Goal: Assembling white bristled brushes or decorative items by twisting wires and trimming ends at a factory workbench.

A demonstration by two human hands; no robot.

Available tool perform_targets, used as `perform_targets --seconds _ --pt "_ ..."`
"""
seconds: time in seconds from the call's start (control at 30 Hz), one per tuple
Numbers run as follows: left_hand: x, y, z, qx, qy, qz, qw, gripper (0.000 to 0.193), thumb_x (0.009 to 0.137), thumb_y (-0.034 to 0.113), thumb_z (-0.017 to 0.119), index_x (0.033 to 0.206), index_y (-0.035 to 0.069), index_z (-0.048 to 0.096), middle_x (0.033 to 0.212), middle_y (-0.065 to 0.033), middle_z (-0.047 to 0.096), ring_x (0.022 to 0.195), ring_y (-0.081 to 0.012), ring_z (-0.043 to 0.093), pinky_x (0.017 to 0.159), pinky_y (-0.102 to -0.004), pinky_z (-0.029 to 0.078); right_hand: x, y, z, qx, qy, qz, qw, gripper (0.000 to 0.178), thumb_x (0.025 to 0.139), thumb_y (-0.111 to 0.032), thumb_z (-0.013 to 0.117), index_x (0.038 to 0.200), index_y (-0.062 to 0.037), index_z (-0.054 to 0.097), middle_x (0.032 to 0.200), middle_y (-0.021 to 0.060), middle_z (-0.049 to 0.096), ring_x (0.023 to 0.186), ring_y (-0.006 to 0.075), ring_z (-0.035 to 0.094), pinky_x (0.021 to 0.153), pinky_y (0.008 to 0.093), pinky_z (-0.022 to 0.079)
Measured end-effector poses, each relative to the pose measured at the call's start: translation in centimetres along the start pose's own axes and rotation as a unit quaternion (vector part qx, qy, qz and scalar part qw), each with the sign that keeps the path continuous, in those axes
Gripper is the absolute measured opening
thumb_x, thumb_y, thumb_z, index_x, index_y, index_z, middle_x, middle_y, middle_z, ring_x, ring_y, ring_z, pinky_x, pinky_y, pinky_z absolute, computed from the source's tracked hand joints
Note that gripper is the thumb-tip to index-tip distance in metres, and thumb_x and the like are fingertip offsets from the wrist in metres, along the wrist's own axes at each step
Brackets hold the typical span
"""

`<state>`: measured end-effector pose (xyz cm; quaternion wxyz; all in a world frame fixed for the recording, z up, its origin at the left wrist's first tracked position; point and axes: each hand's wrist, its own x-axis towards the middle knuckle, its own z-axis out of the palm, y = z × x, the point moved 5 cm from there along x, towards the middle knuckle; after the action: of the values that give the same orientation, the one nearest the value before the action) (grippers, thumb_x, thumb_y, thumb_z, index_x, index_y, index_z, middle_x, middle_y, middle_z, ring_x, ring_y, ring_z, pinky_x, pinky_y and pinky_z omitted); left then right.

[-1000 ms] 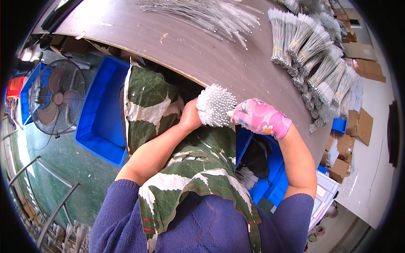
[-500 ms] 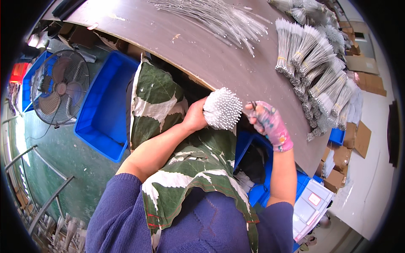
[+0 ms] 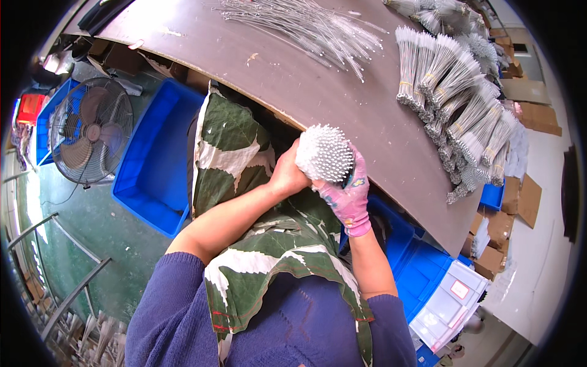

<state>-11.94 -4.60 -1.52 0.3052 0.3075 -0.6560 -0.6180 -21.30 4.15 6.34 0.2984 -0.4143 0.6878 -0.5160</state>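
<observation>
A thick round bundle of thin wire tube brushes (image 3: 324, 153) with white bristles is held over my lap, beside the table edge, its many tips turned up toward me. My bare left hand (image 3: 290, 170) is closed round the bundle's left side. On its right and lower side, my right hand (image 3: 350, 192), in a pink flowered fingerless glove, curls against the bundle, thumb reaching toward the left hand. Part of a dark thing shows between the right hand and the brushes; its kind is hidden. The lower wires of the bundle are out of sight.
Loose wire brushes (image 3: 306, 30) lie spread on the brown table (image 3: 342, 104). Tied brush bundles (image 3: 452, 85) are piled at its right. A blue bin (image 3: 153, 165) and a fan (image 3: 92, 131) stand left. Blue crates (image 3: 422, 275) and a whitish one (image 3: 449, 303) sit at the lower right.
My right hand has moved left and down from beside the bundle and now presses round its right side. The left hand keeps its hold on the bundle.
</observation>
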Motion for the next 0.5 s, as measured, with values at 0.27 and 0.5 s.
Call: perform_targets --seconds 0.27,0.5 --pt "0.8 -4.0 -0.2 -0.032 -0.002 0.031 0.999 0.024 0.074 0.010 0.066 0.097 0.001 0.064 0.092 -0.0143 0.068 0.086 -0.0238 0.067 0.075 -0.0329 0.051 0.5 -0.5 -2.0 -0.178 -0.050 -0.006 0.983 0.064 0.078 -0.007 0.067 0.135 0.0012 0.037 0.124 0.0163 0.054 0.106 0.0242 0.056 0.089 0.0323 0.046" --pt "0.5 -4.7 -0.1 0.071 -0.020 0.052 0.996 0.021 0.075 0.011 0.065 0.095 0.001 0.065 0.088 -0.0122 0.068 0.083 -0.0219 0.066 0.074 -0.0321 0.051 0.2 -3.1 -5.3 -0.052 -0.116 0.281 0.951 0.035 0.095 -0.033 0.051 0.112 -0.0033 0.061 0.072 -0.0012 0.057 0.056 0.0040 0.046 0.052 0.0191 0.038"
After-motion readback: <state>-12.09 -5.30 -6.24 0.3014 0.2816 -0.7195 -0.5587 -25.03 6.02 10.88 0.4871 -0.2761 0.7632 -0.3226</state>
